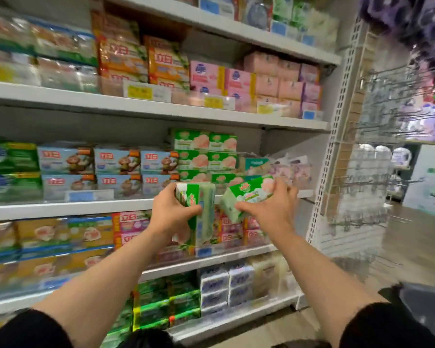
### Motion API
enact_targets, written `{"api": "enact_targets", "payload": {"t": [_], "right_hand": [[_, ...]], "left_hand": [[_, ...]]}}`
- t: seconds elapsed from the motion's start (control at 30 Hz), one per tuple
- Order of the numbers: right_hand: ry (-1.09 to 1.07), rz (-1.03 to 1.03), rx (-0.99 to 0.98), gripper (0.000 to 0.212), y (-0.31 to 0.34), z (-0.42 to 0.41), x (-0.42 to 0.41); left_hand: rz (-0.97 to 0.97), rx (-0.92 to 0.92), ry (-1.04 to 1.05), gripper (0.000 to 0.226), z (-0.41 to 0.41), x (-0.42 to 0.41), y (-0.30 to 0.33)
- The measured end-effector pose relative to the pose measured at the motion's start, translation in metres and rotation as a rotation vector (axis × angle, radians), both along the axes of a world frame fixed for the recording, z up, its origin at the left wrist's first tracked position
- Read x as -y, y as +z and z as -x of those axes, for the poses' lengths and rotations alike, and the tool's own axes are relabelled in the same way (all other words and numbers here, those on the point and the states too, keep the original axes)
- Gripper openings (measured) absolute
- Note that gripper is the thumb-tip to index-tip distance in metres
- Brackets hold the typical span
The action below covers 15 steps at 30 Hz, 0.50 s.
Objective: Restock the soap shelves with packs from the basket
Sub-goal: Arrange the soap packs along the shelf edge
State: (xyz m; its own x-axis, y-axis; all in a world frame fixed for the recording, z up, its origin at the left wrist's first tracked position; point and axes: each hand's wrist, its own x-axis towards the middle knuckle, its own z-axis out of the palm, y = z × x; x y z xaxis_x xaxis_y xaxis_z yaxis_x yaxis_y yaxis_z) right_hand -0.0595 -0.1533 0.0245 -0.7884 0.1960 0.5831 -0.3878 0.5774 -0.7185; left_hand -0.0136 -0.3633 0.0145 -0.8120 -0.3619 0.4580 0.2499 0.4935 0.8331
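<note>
While both soap packs are held in front of the middle shelf (136,204), the one in the left hand (172,212) stands on end: a tall green-and-white pack (202,209) with the fingers wrapped round its near side and the thumb across its face. The second pack (246,197), of the same green-and-peach print, lies tilted in the right hand (271,207), whose fingers curl over its top edge and far end. The two packs are close together but apart. Directly behind them stands the matching stack (206,154) of green-and-peach packs, several rows high, at the right part of that shelf; to its right lies a looser area with a teal carton (256,163) and pale wrapped goods (291,169). To the left of the stack sit blue packs with a monkey print (116,162). The basket is not clearly in view.

Judged from this arrangement, the step in hand is placing both packs with their matching stack. To do it well, each pack should be turned flat, printed face outward, and slid in level with the existing rows, one hand at a time, so that the stack is not pushed back or toppled. The motion blur suggests fast movement; slowing near the shelf edge would help.
</note>
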Motion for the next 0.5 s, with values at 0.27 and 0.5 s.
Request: {"api": "enact_targets", "payload": {"t": [0.27, 0.5], "right_hand": [[0.079, 0.011, -0.021, 0.094, -0.003, 0.033, 0.075], [0.081, 0.091, -0.111, 0.091, 0.017, 0.082, 0.118]], "left_hand": [[-0.114, -0.053, 0.195, 0.034, -0.022, 0.055, -0.007], [-0.133, -0.099, 0.290, 0.032, 0.006, 0.067, -0.014]]}}
